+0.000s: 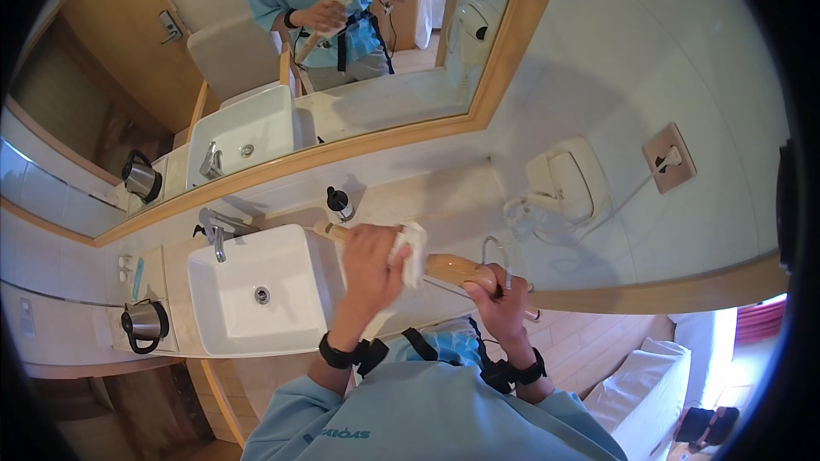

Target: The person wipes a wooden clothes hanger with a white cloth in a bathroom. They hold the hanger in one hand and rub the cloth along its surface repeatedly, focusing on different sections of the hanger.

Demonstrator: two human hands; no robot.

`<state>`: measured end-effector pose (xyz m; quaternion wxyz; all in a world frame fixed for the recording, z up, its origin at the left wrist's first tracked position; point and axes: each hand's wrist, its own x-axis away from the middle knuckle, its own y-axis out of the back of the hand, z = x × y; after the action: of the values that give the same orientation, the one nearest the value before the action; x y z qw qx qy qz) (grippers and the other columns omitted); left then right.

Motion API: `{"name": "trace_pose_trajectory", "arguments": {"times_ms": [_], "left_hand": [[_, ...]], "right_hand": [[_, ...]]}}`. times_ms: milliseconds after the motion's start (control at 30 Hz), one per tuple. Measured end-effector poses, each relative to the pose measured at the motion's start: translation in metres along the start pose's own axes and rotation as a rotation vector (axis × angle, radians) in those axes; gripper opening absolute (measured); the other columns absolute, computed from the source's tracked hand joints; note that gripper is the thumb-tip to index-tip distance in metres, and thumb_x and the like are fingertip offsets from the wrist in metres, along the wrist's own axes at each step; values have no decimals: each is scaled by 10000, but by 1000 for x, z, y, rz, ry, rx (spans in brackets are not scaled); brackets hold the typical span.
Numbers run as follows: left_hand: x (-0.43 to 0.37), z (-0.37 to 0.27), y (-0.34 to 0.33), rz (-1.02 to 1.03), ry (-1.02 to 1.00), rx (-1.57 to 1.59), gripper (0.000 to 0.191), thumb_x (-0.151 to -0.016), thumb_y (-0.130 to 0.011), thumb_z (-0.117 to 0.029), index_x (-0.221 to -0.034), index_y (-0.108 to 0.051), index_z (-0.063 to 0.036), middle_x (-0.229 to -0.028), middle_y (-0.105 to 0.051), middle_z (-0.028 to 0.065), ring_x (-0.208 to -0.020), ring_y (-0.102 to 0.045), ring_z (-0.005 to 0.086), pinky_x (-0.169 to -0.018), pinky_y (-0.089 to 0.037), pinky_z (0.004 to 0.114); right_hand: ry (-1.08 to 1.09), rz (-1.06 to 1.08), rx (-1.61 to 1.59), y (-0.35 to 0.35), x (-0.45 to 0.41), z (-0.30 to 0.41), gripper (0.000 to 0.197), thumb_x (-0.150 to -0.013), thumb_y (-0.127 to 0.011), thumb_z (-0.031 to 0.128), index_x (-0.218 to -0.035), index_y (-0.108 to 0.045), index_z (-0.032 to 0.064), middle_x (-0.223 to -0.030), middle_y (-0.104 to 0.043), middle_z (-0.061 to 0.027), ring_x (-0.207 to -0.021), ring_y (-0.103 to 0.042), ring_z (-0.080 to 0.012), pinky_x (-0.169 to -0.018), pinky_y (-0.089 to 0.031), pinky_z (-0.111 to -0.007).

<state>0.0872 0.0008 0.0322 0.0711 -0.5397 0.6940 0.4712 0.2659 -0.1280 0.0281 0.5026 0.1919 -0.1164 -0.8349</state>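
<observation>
My left hand (371, 262) grips a white cloth or tissue (415, 255), folded around one arm of a wooden coat hanger (453, 269). This hand looks slightly blurred. Its thumb presses the white material from the near side. Farther right, my right hand (503, 307) clasps the hanger close to its metal hook (508, 262), which curves up above the knuckles. One wooden end sticks out left beyond my left hand, and the other shows below my right. The hanger is held over the countertop, right of the white sink (314, 307); my fingers hide parts of it.
A dark pump bottle (339, 203) stands behind the sink, near the chrome faucet (221, 230). On the left is a steel kettle (144, 325). A wall hair dryer (567, 186) has a cord running to an outlet (669, 157). A wood-framed mirror (384, 134) borders the counter's back.
</observation>
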Motion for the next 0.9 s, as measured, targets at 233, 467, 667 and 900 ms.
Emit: {"name": "trace_pose_trajectory", "arguments": {"times_ms": [233, 467, 667, 900], "left_hand": [[-13, -49, -3, 66, -124, 178, 480, -709, -716, -400, -982, -573, -31, -884, -618, 106, -755, -588, 286, -681, -433, 376], [-14, -35, 7, 166, -108, 106, 405, -645, -753, -333, -923, -606, -79, -851, -633, 73, -734, -600, 263, -680, -444, 361], [-6, -5, 26, 99, -106, -77, 340, -710, -704, -285, -957, -606, -73, -925, -636, 83, -869, -595, 265, -808, -414, 403], [-1, 21, 46, -44, 60, -226, 315, -795, -610, -182, -1077, -579, -42, -1084, -615, 104, -1101, -538, 296, -999, -320, 451]], "right_hand": [[100, 178, 97, -1, -7, 13, 178, -775, -606, 74, -948, -597, 32, -565, -501, -127, -472, -496, -300, -484, -399, -351], [2, 227, -85, -1, -5, 12, 209, -852, -559, 166, -976, -559, -2, -565, -480, -106, -480, -495, -245, -486, -381, -332], [-73, 130, -267, 1, -5, 6, 277, -905, -544, 266, -917, -565, -10, -573, -448, -22, -521, -396, -95, -474, -314, -277], [-13, 64, -303, 6, -4, -8, 339, -896, -577, 318, -869, -570, -19, -616, -414, 4, -575, -347, -76, -488, -282, -258]]}}
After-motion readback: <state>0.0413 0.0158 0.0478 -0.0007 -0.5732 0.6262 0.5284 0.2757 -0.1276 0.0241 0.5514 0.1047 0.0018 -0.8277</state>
